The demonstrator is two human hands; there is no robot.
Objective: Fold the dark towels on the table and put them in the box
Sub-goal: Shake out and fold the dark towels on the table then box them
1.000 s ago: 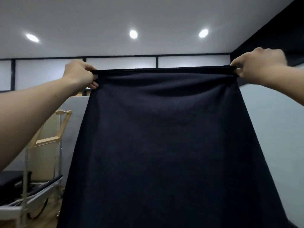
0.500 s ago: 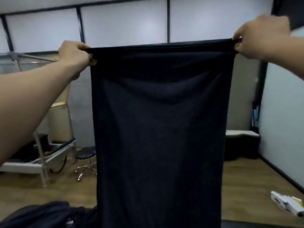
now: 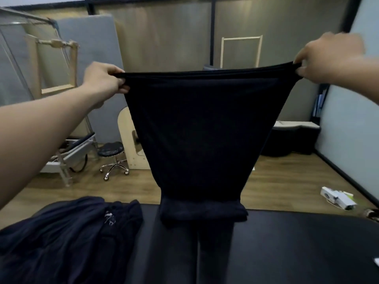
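Observation:
A dark towel (image 3: 201, 130) hangs stretched between my two hands above the black table (image 3: 287, 242). My left hand (image 3: 104, 78) pinches its top left corner and my right hand (image 3: 328, 60) pinches its top right corner. The towel's lower end rests bunched on the table's far edge. A heap of more dark towels (image 3: 65, 234) lies on the table's left part. No box is in view.
Beyond the table lie a wooden floor, a black rolling stool (image 3: 111, 154), a metal exercise frame (image 3: 67, 154) at the left and a black bench (image 3: 293, 140) at the right. A white and green carton (image 3: 338, 197) lies on the floor at the right.
My view has tilted down from the ceiling to the table. Both hands have lowered the towel, and its lower end now lies on the table's far edge.

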